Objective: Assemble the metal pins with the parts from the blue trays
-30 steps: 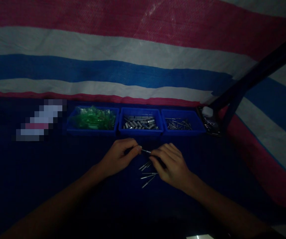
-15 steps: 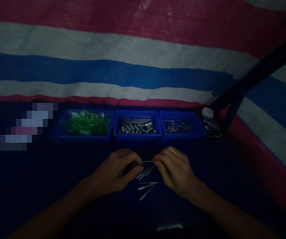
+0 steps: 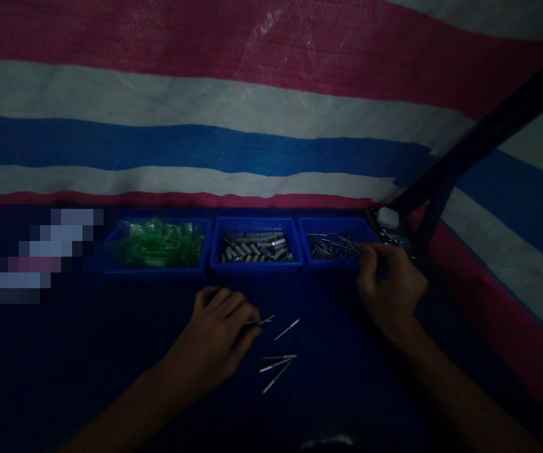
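My left hand [image 3: 226, 324] is over the dark blue table with its fingers curled in. Thin metal pins [image 3: 265, 321] poke out at its thumb and fingertips; dim light hides how many it grips. My right hand [image 3: 391, 283] reaches to the right blue bin [image 3: 335, 263], thumb and forefinger pinched over its right side among thin metal pins [image 3: 330, 245]. What lies in that pinch is hidden. Between my hands lies a pin with a thicker sleeve [image 3: 287, 329]. Several similar sleeved pins [image 3: 275, 365] lie nearer to me.
The middle blue bin [image 3: 257, 267] holds short metal sleeves [image 3: 252, 248]. Crumpled green plastic bags [image 3: 158, 242] fill the left blue bin [image 3: 153, 273]. A white rounded object [image 3: 387, 218] sits beyond the right bin, near a dark slanting post [image 3: 483, 138]. Striped sheeting [image 3: 233, 148] hangs behind.
My right hand has left the pin held between both hands and moved right and away to the right bin. My left hand has stayed near the loose pins. The view has shifted slightly.
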Action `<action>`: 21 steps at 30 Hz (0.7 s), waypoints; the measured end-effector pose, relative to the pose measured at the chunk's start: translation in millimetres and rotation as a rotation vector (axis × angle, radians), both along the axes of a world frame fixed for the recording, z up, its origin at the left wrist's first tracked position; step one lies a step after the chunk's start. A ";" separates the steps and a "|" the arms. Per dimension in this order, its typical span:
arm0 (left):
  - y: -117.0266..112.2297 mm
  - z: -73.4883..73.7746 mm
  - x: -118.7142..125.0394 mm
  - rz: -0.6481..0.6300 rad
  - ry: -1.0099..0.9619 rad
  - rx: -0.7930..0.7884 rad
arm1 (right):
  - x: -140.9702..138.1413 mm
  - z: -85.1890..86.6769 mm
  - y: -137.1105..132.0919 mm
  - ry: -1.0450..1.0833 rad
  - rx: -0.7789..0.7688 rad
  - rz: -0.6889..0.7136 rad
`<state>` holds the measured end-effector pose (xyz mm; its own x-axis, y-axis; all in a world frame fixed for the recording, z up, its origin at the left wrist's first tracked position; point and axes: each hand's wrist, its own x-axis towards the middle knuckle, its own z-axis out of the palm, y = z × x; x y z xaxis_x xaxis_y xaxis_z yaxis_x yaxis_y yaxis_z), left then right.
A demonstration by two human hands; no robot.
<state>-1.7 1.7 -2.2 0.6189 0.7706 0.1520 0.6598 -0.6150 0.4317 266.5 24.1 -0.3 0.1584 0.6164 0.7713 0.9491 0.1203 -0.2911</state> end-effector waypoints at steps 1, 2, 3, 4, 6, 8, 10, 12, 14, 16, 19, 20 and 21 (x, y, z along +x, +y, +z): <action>1.3 -1.4 -1.2 0.010 -0.010 -0.032 | 0.5 -1.8 2.3 0.006 -0.011 -0.010; 2.7 -2.7 -2.9 0.026 -0.024 -0.058 | 0.0 -3.2 3.8 0.009 -0.019 -0.013; 4.2 -3.7 -4.9 0.045 -0.037 -0.076 | -1.5 -4.2 4.3 0.010 -0.026 -0.006; 5.9 -4.2 -7.3 0.062 -0.045 -0.084 | -4.0 -4.7 3.4 0.011 -0.033 0.013; 9.1 -3.4 -12.5 0.070 -0.031 -0.071 | -12.0 -4.3 -2.2 0.007 -0.047 0.099; 11.7 -1.1 -16.6 0.045 0.015 -0.041 | -23.0 -2.8 -12.0 -0.004 -0.091 0.232; 12.6 1.3 -18.0 0.024 0.058 -0.018 | -34.8 -1.3 -23.4 -0.020 -0.191 0.399; 11.6 2.8 -16.6 0.021 0.075 -0.012 | -44.8 -0.4 -33.6 -0.021 -0.298 0.556; 9.2 3.3 -13.9 0.030 0.072 -0.011 | -51.5 0.2 -40.5 -0.031 -0.381 0.671; 6.6 3.0 -11.7 0.050 0.058 -0.003 | -55.1 0.8 -43.7 -0.052 -0.434 0.721; 3.8 1.5 -10.8 0.063 0.042 0.020 | -56.8 1.2 -44.4 -0.077 -0.485 0.694; 3.2 0.8 -10.8 0.053 0.043 0.025 | -56.9 0.9 -44.3 -0.077 -0.505 0.675; 2.8 0.3 -10.8 0.043 0.047 0.023 | -57.0 0.4 -44.2 -0.073 -0.525 0.659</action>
<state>-12.5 4.4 -1.9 0.5920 0.7934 0.1415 0.7053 -0.5950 0.3854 209.6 -20.2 0.1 -0.3985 0.8464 0.3532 0.7508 0.5223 -0.4045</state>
